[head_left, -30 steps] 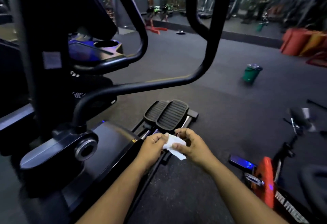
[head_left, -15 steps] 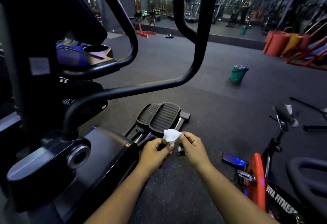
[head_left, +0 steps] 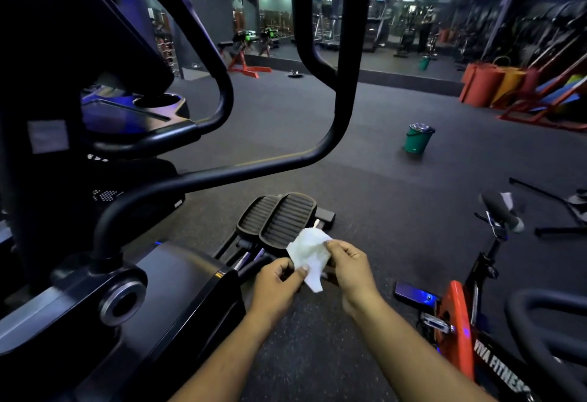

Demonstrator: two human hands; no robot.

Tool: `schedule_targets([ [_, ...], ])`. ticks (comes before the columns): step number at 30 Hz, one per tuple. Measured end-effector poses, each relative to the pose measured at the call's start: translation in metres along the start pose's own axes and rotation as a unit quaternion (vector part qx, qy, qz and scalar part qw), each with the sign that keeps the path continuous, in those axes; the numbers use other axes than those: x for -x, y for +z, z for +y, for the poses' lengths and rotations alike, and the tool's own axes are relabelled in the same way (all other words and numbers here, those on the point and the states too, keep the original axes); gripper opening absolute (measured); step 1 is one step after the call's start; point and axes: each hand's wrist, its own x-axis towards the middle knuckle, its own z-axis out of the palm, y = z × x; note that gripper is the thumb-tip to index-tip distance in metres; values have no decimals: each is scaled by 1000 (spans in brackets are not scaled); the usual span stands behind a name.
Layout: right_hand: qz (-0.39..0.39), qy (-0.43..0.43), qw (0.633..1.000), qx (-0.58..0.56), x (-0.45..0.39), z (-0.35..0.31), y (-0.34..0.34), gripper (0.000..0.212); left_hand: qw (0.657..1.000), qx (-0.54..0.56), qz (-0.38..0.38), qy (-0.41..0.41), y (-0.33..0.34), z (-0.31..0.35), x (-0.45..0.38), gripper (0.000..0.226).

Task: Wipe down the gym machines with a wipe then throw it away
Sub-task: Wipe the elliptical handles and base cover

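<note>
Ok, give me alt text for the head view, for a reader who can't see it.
Both hands, left hand and right hand, pinch a crumpled white wipe above the black elliptical's pedals. A green bin stands on the dark gym floor; an orange spin bike sits right.

Single head-worn wide-angle view, facing forward and down, near elliptical machine (head_left: pixel 133 290), gym floor (head_left: pixel 365 179) beyond

Crumpled white wipe (head_left: pixel 309 253) held above the black elliptical's ribbed pedals (head_left: pixel 279 219).
</note>
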Motion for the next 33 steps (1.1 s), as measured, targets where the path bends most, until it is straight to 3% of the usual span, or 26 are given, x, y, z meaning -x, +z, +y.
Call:
schedule_targets([
  [6,31,94,994,-42,-20,-5,-8,19,990,-6,-127,-60,19,-8,6,24],
  [9,35,-10,998,53,-25,-3,-15,18,986,10,-143,-83,22,5,-6,49],
  [12,-1,-96,988,122,-29,-9,-24,10,985,71,-122,-103,26,24,-21,43],
  [15,-49,-91,989,108,-33,-17,-29,7,989,66,-111,-71,33,41,-38,30],
  [18,-76,-67,992,69,-39,-27,-33,10,998,50,-27,-37,36,56,-60,6],
  [20,-79,-51,996,0,-45,-35,-34,11,999,26,29,-23,35,69,-77,6],
  [22,-95,-36,993,-56,-52,-45,-32,10,999,0,38,-3,35,85,-90,7],
  [26,-143,-63,987,-45,-69,-72,-24,14,993,-73,59,65,40,122,-118,5],
  [33,-59,-187,976,-92,-97,-171,-24,18,955,-167,97,225,32,213,-163,19],
])
